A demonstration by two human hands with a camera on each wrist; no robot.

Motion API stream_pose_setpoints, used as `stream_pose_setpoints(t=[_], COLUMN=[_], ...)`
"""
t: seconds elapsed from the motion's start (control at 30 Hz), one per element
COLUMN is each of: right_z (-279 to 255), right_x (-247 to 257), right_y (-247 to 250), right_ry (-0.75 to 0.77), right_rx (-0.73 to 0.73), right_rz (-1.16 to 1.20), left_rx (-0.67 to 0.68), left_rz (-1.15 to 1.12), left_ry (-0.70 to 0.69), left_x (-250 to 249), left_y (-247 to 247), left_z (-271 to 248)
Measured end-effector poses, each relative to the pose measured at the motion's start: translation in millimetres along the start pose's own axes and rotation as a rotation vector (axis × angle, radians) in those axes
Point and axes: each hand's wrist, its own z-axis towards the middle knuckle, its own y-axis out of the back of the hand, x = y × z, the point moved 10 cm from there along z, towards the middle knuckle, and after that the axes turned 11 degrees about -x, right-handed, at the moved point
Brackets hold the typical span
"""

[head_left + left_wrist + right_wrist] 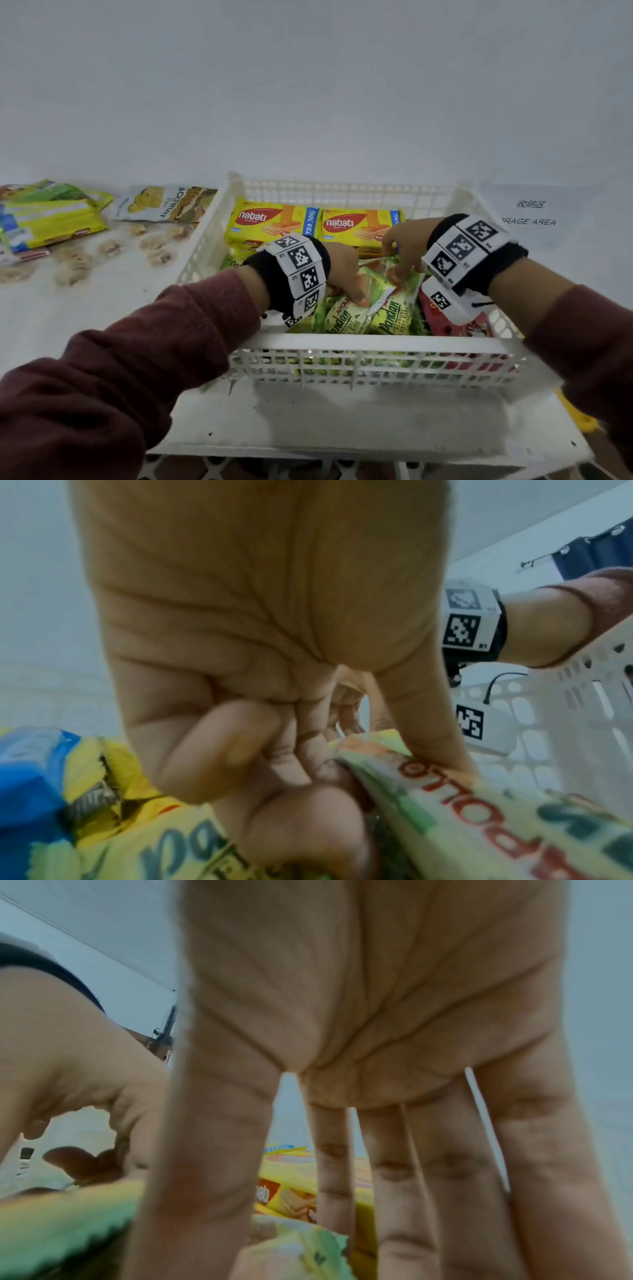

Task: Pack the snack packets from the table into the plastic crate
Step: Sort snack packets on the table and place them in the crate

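Note:
The white plastic crate (376, 342) holds two yellow Nabati wafer packets (270, 222) at the back and several green Pandan cake packets toward the front. My left hand (346, 281) is inside the crate. Its thumb and curled fingers (274, 764) pinch the top end of one Pandan packet (346, 315) (479, 818). My right hand (402, 253) reaches in beside it. Its straight fingers (394, 1177) point down and touch the upper end of a neighbouring Pandan packet (394, 308). A red packet (455, 325) lies under my right wrist.
On the table left of the crate lie a jackfruit chips packet (164, 204) and a pile of yellow and green packets (51, 219). A paper sign reading "storage area" (531, 212) lies to the crate's right. The crate's near wall stands close to the table's front edge.

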Motion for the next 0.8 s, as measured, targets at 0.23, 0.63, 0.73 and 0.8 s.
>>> stream_pose_setpoints(t=[0.23, 0.63, 0.73, 0.8], right_z=[3.7, 7.0, 8.9, 9.3], right_x=[-10.4, 34.4, 32.9, 35.3], right_y=[-4.4, 6.1, 0.6, 2.7], right_ry=[-0.025, 0.161, 0.151, 0.17], right_rx=[0.011, -0.286, -0.271, -0.296], right_rz=[0.0, -0.059, -0.076, -0.089], left_rx=[-0.138, -0.268, -0.163, -0.063], left_rz=[-0.378, -0.049, 0.094, 0.156], left_ry=[-0.011, 0.136, 0.157, 0.164], left_x=[17.0, 78.4, 82.5, 83.7], left_y=[39.1, 82.9, 65.2, 47.3], left_z=[-14.7, -48.9, -45.9, -41.3])
